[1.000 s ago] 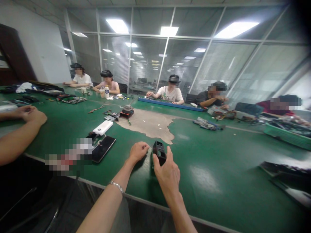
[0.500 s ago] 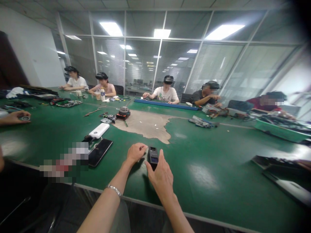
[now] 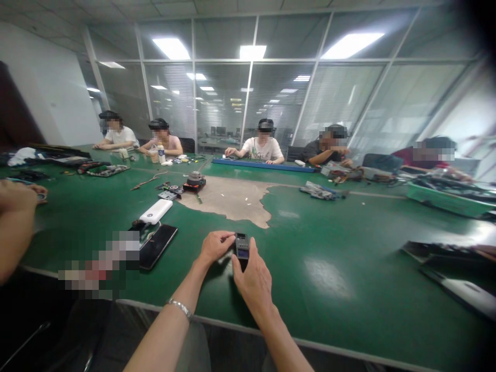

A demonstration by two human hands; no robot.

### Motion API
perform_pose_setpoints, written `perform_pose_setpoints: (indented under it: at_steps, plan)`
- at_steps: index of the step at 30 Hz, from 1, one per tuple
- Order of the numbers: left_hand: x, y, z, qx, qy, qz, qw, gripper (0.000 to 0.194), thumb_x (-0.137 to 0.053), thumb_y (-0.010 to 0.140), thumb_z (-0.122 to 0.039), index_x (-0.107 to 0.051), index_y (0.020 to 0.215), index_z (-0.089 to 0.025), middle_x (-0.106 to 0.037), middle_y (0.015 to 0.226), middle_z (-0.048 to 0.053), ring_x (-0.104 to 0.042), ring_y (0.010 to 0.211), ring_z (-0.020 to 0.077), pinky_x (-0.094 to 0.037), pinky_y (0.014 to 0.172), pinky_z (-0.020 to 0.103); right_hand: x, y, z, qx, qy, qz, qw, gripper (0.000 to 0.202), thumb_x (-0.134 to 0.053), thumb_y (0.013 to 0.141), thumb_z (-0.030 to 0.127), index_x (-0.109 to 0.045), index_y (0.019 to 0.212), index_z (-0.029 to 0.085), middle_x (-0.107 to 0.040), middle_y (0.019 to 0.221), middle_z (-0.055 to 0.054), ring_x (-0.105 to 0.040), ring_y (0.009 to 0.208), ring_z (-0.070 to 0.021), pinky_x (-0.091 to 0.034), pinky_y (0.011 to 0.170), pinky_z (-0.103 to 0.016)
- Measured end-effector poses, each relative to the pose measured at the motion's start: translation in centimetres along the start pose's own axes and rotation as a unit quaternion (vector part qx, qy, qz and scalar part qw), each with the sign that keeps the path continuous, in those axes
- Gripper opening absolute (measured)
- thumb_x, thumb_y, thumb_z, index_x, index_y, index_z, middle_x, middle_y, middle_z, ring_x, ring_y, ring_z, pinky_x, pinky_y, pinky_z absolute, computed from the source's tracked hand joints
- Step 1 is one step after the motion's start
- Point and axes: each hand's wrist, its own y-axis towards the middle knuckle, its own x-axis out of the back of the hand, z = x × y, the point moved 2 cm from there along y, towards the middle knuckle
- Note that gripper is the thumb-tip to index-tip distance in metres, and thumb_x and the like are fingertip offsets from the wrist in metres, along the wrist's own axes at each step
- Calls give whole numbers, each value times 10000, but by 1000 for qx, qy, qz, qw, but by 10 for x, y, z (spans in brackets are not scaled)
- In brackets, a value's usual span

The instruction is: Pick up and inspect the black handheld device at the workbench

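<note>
A small black device (image 3: 242, 245) at the near side of a green table (image 3: 349, 222) is clasped by the right hand (image 3: 253, 279), the left hand (image 3: 216, 247), its grip indiscernible, curling at the device's left edge, a black phone (image 3: 158, 248) lying farther left.

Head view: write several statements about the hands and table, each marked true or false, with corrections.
The right hand grips the black device. True.
The left hand rests on the phone. False: the left hand is beside the black device.
The white block lies on the green table. True.
The green basket stands at left. False: the green basket is at right.
A long blue bar lies on the table's far side. True.
</note>
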Motion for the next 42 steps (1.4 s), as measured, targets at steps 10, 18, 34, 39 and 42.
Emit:
perform_pose_setpoints:
  at_steps: [10,18,34,39,42]
  plan:
    - [1,-5,-2,-15,-10,11,1000,373,-487,879,-432,-695,1133,-255,-678,1185,33,-614,1130,205,-464,991,318,-8,-1,-7,9,18,-14,1000,683,-459,899,413,-280,1445,44,-518,1331,-215,-552,1160,-281,-444,949,-399]
    - [0,-5,-1,-25,-4,8,1000,374,-488,881,-435,-700,1125,-246,-683,1177,39,-621,1115,206,-467,982,312,-11,-4,-8,28,19,-20,999,661,-412,924,440,-302,1428,27,-518,1323,-231,-552,1151,-291,-440,948,-421]
    - [3,-2,0,8,-30,-16,999,499,-347,921,-521,-739,945,-212,-746,876,31,-668,830,181,-489,771,247,8,8,0,-21,84,-44,995,687,-480,888,489,-364,1414,63,-549,1303,-202,-539,1184,-287,-421,975,-407]
    - [3,-1,0,6,-23,-18,1000,532,-334,919,-533,-744,899,-194,-736,809,26,-656,794,174,-477,742,234,31,21,-15,-26,88,-83,992,689,-498,871,506,-373,1415,103,-530,1336,-175,-518,1219,-265,-404,1007,-390]
    - [2,-2,0,-4,-22,-19,1000,495,-359,918,-515,-745,906,-205,-741,852,27,-658,816,175,-472,754,231,35,24,-39,-36,58,-86,994,676,-497,867,492,-397,1398,85,-537,1328,-184,-528,1210,-275,-407,1007,-397]
